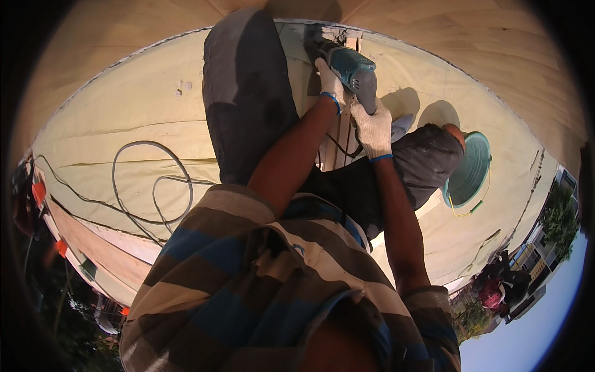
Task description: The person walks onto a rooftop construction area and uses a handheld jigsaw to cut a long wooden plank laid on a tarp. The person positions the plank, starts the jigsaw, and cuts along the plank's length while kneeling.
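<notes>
Both my hands wear cream knit gloves with blue cuffs and are closed around a teal power tool [351,64] with a dark grey rear handle. Its front end lies in dark shadow at the foot of the wall, so I cannot tell what bit or disc it carries. My left hand [330,84] grips the tool's side near the front. Further back, my right hand [373,129] wraps the rear handle. Below the tool, a wooden strip [338,144] runs between my legs, with a dark cord beside it.
A brown panelled wall [427,22] rises ahead. Pale yellow sheeting [155,124] covers the surface under me, with a looped grey cable [116,180] at left. A green bucket [472,164] lies tilted beside my right knee. Another person [493,291] is far off at lower right.
</notes>
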`<state>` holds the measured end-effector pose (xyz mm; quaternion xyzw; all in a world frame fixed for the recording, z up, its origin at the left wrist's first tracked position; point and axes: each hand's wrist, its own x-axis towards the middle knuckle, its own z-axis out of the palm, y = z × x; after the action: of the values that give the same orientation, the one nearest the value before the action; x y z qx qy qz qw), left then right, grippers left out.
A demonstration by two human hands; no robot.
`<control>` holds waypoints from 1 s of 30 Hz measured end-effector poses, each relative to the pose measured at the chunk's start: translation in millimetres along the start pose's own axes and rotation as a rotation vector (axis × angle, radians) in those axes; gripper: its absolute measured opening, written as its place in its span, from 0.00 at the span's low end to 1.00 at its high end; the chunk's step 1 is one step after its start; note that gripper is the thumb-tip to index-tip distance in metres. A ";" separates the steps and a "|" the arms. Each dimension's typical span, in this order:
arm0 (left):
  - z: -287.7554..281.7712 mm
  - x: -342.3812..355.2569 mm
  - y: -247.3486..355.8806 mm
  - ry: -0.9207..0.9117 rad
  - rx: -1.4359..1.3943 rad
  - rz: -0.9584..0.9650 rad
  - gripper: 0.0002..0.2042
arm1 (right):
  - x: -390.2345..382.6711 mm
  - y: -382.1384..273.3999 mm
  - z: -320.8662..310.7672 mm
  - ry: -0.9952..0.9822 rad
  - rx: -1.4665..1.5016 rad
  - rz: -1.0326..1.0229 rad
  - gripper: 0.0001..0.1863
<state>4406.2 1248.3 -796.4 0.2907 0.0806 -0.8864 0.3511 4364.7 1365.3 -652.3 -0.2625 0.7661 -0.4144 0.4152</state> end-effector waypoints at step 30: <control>-24.1 76.1 11.0 0.364 -0.099 0.066 0.36 | 36.4 -65.0 11.6 0.035 -0.120 0.064 0.22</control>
<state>4380.1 1204.8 -859.0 0.4310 0.1766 -0.8022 0.3735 4359.5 1299.6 -615.7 -0.2553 0.8047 -0.3588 0.3982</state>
